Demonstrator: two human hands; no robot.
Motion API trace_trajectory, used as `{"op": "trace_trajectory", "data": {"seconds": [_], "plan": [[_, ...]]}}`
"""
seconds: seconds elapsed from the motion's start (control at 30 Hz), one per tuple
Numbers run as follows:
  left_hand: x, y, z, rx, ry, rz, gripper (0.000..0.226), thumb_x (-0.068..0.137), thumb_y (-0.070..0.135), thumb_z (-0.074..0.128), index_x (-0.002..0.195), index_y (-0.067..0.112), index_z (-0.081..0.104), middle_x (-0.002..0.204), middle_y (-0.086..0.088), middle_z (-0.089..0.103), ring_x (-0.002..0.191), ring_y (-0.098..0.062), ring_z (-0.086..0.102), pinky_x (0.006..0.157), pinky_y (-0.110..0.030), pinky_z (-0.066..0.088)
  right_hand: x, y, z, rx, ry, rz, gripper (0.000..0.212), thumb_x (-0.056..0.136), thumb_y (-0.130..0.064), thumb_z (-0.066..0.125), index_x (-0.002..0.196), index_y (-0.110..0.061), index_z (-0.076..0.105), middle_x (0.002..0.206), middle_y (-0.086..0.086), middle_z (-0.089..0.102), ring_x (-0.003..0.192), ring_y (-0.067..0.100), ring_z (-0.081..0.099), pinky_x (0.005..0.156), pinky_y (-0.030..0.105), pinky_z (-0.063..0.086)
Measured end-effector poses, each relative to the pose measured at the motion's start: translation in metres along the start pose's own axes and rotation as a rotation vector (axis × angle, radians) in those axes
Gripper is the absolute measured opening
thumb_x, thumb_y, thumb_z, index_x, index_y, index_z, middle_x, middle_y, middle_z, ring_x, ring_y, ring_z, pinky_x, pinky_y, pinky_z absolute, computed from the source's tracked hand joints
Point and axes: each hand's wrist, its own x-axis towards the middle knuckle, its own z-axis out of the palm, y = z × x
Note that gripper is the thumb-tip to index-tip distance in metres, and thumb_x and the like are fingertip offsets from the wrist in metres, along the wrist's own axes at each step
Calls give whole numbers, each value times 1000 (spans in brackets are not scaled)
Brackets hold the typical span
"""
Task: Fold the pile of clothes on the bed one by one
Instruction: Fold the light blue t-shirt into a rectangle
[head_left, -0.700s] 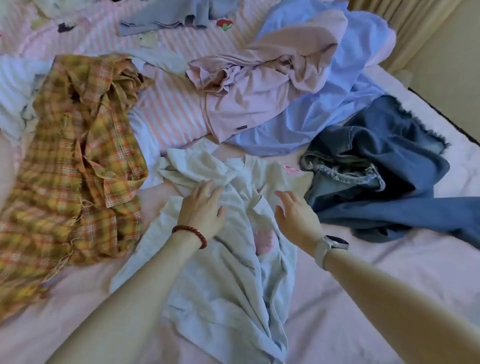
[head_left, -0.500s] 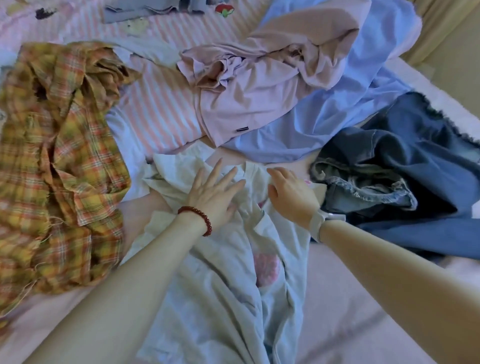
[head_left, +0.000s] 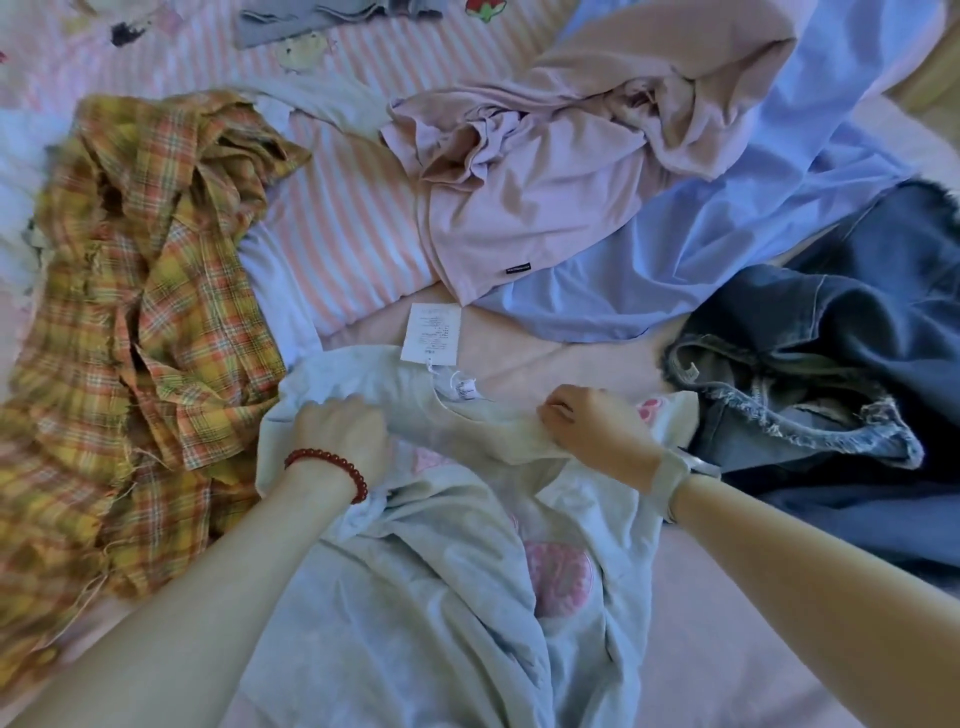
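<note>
Two hands are seen, the left hand (head_left: 340, 434) and the right hand (head_left: 592, 428), one red bracelet (head_left: 332, 467) and one watch (head_left: 675, 475). Six garments are counted on the one bed (head_left: 753, 649): one pale tee (head_left: 415, 597), one plaid shirt (head_left: 145, 312), one pink top (head_left: 545, 208), one blue shirt (head_left: 727, 208), one denim piece (head_left: 857, 338) and one grey piece (head_left: 311, 18). One white tag (head_left: 431, 332) is seen.

White care tag (head_left: 430, 332) bears print (too small to read).
</note>
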Motion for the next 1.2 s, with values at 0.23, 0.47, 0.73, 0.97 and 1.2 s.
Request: {"op": "trace_trajectory", "data": {"seconds": [0.23, 0.47, 0.73, 0.97, 1.2], "plan": [[30, 46, -16, 19, 13, 505, 64, 87, 33, 54, 142, 35, 23, 156, 6, -8, 143, -28, -10, 112, -44, 15, -43, 16, 2, -113, 121, -335, 26, 94, -33, 43, 104, -13, 56, 99, 2, 60, 75, 33, 57, 68, 29, 28], [16, 13, -19, 67, 265, 665, 43, 70, 49, 35, 82, 22, 65, 104, 7, 66, 122, -20, 49, 99, -30, 23, -59, 25, -8, -206, 189, -399, 18, 84, -30, 42, 79, -15, 51, 61, -7, 57, 48, 17, 53, 53, 25, 38], [-73, -35, -77, -168, 697, 643, 35, 71, 37, 46, 72, 9, 67, 98, -6, 64, 110, -26, 46, 82, -39, 49, -123, -15, -64, 50, 443, -296, 6, 90, -17, 44, 89, -22, 47, 69, -3, 58, 60, 15, 49, 52, 27, 39], [-206, -47, -138, -321, 962, 653, 29, 69, 30, 47, 63, 10, 67, 88, -1, 69, 105, -24, 47, 91, -34, 36, -230, -66, -127, 384, 466, -302, 30, 94, -10, 47, 96, -38, 37, 77, -4, 52, 71, 8, 50, 64, 11, 38], [-356, -62, -181, -335, 1034, 609, 12, 63, 16, 50, 56, 13, 59, 91, 7, 70, 114, -23, 50, 85, -40, 43, -326, -105, -195, 321, 336, -400, 25, 93, -11, 53, 80, -33, 52, 80, -12, 51, 78, -6, 50, 69, 13, 37]]}}
